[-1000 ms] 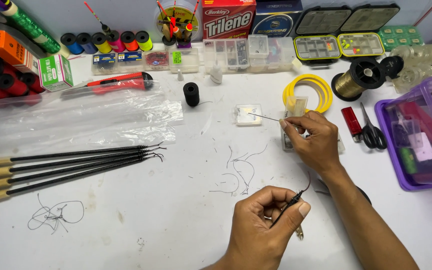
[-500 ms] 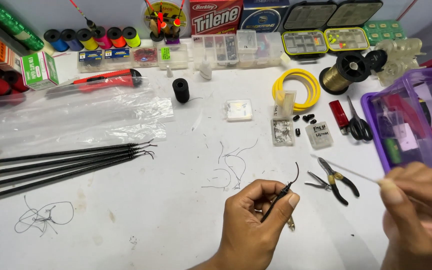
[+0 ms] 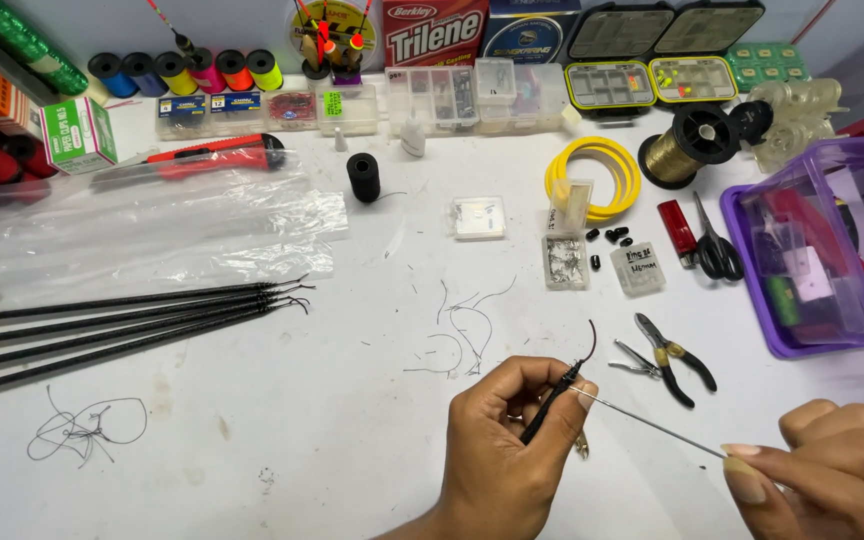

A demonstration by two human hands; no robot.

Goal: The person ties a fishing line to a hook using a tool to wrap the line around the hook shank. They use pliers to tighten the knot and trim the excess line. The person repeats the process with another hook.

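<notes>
My left hand (image 3: 507, 445) pinches a short black cord piece (image 3: 557, 395) whose curled end sticks up above the fingers; a small metal clip hangs below it. My right hand (image 3: 832, 470) at the lower right holds a long thin wire needle (image 3: 652, 425) by its end. The needle's tip touches the black cord at my left fingertips. Small black-handled pliers (image 3: 667, 360) lie on the white table (image 3: 332, 420) just beyond the hands.
Several black rods (image 3: 132, 325) lie at the left, with a plastic sheet (image 3: 142, 230) above them. Scraps of black thread (image 3: 457, 325), small clear boxes (image 3: 565, 262), black beads (image 3: 607, 238), a yellow coil (image 3: 594, 165), scissors (image 3: 717, 250), a red lighter (image 3: 678, 227) and a purple bin (image 3: 832, 255) surround the work spot.
My right hand left the small boxes in the middle of the table, came down to the lower right with the wire needle, and brought its tip to the cord in my left hand.
</notes>
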